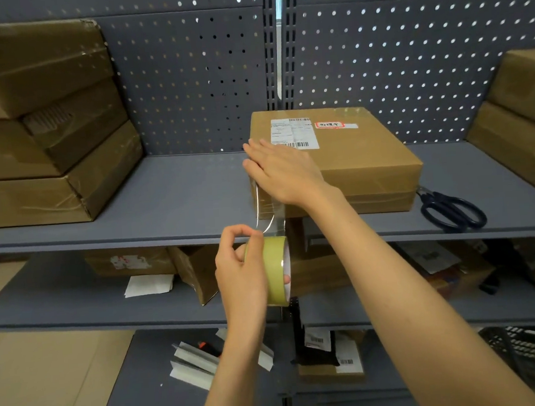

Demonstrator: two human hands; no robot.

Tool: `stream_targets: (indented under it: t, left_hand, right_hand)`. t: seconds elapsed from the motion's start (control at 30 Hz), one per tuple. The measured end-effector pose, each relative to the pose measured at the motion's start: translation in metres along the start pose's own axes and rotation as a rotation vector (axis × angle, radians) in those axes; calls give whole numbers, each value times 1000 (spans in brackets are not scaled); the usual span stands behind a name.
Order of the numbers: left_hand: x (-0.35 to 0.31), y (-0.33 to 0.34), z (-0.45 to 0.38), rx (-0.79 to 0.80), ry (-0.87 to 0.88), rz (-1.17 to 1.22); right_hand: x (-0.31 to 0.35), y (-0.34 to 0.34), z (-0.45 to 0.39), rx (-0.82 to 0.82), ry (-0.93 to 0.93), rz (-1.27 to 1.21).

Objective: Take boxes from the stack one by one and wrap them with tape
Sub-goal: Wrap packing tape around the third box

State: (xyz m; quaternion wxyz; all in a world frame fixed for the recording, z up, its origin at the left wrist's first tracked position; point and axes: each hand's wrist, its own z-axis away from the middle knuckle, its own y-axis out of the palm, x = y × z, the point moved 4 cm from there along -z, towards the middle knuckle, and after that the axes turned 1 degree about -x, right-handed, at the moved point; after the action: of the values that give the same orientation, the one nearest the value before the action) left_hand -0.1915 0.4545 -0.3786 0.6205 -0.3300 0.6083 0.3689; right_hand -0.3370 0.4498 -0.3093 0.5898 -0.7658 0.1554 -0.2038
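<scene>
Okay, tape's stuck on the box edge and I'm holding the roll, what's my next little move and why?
Probably draw the tape roll in your left hand down and under the box. The clear strip already runs from its left edge to the roll, and your right hand presses that edge flat.

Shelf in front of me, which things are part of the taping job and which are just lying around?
In use: box, tape roll, left hand, right hand, scissors, box stacks.
Lying about: white paper, black basket.
</scene>
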Motion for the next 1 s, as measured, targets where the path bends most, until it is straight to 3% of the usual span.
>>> stream_targets:
  t: [0.33, 0.5, 0.67, 0.8, 1.0]
  left_hand:
    - [4, 0, 4, -63, 39, -5]
    - [4, -2, 0, -76, 51, -22]
    - [4, -3, -2, -76, 6, 27]
    - [3, -3, -1, -62, 13, 46]
    - [3, -2, -1, -80, 7, 28]
  right_hand:
    - [2, 1, 2, -51, -39, 78]
    - [6, 6, 7, -242, 10, 218]
    - [5, -15, 15, -311, 5, -28]
    - [-23, -34, 41, -468, 126, -174]
    - [-91, -49, 96, -707, 378, -35]
